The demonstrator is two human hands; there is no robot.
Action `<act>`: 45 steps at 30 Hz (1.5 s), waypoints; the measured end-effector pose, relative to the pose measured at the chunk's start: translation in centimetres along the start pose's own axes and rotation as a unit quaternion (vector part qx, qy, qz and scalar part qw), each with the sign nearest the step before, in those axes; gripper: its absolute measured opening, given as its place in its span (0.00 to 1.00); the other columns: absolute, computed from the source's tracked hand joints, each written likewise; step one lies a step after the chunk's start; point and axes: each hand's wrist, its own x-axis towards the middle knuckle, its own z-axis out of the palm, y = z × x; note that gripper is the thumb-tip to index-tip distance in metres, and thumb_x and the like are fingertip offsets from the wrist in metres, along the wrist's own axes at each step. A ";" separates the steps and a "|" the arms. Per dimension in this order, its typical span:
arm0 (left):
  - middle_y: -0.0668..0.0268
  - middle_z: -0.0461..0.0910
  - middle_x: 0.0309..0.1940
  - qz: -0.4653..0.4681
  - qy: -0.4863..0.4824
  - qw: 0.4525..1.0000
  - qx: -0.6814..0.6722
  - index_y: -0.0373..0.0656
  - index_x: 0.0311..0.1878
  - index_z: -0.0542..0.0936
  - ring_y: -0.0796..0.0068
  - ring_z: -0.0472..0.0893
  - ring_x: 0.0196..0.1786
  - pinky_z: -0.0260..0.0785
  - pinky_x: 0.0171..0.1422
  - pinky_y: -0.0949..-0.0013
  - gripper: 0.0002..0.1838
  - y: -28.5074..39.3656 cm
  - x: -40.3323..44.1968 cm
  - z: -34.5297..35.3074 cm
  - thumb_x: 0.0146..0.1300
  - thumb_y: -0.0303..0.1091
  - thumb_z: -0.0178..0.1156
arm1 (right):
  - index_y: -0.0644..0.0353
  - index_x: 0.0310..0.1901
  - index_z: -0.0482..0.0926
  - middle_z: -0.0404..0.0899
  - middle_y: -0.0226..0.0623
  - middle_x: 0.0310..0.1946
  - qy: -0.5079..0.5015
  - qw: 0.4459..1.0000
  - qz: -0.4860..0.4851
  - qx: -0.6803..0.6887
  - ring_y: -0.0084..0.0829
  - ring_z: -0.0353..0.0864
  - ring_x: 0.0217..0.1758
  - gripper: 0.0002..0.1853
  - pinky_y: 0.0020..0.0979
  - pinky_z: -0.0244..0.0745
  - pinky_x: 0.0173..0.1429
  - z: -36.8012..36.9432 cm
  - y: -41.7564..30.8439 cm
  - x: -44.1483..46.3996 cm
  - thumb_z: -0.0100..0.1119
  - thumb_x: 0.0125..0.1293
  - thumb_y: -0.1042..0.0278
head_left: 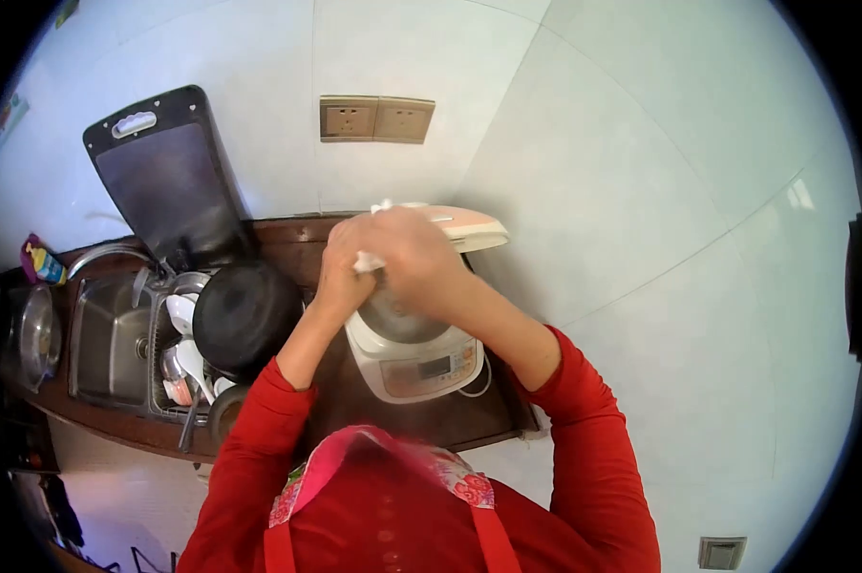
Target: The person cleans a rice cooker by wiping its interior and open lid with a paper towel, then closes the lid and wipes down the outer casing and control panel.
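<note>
A white rice cooker (416, 372) stands on the dark counter with its lid (474, 227) raised and tipped back. Both my hands are together above its opening, near the lid's left side. My left hand (343, 267) is closed around a crumpled white cloth (369, 261), which could also be tissue. Over and beside it, my right hand (410, 253) is curled and blurred by motion, with a bit of the same white material poking out above it. My hands cover part of the lid and of the grey inside of the cooker.
To the left, a black wok (246, 320) leans on a dish rack with several bowls (180, 312). Beyond it is a steel sink (114, 339). A dark cutting board (168, 177) leans against the wall below and left of the sockets (377, 119). A white cord lies right of the cooker.
</note>
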 end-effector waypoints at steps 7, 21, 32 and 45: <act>0.56 0.80 0.50 0.045 -0.001 0.997 0.069 0.40 0.52 0.78 0.54 0.78 0.57 0.67 0.62 0.61 0.30 1.4 1.0 0.3 0.42 0.09 0.56 | 0.63 0.30 0.77 0.76 0.44 0.32 -0.036 0.990 0.131 -0.046 0.48 0.76 0.38 0.07 0.44 0.71 0.42 -4.0 1.0 -1.3 0.54 0.46 0.81; 0.55 0.81 0.52 0.048 -0.021 0.996 0.074 0.39 0.53 0.78 0.56 0.79 0.57 0.68 0.63 0.63 0.27 0.9 0.4 -0.3 0.46 0.09 0.57 | 0.62 0.35 0.83 0.75 0.28 0.24 -0.078 0.953 0.292 0.022 0.20 0.67 0.26 0.07 0.26 0.65 0.32 -9.1 6.3 -3.8 0.65 0.52 0.76; 0.55 0.81 0.50 0.042 -0.019 0.997 0.055 0.40 0.52 0.78 0.54 0.79 0.56 0.68 0.62 0.63 0.28 0.5 -0.2 -0.5 0.46 0.09 0.55 | 0.57 0.37 0.82 0.78 0.40 0.33 -0.027 0.993 0.039 0.103 0.43 0.77 0.38 0.12 0.40 0.72 0.42 -1.6 2.2 -0.9 0.57 0.49 0.79; 0.56 0.81 0.52 0.070 -0.048 0.993 0.088 0.38 0.53 0.78 0.56 0.79 0.57 0.67 0.64 0.60 0.23 1.7 0.2 0.1 0.50 0.19 0.65 | 0.61 0.30 0.81 0.76 0.36 0.27 -0.112 0.962 0.241 0.066 0.30 0.73 0.30 0.06 0.31 0.69 0.37 -8.2 5.5 -4.1 0.65 0.50 0.70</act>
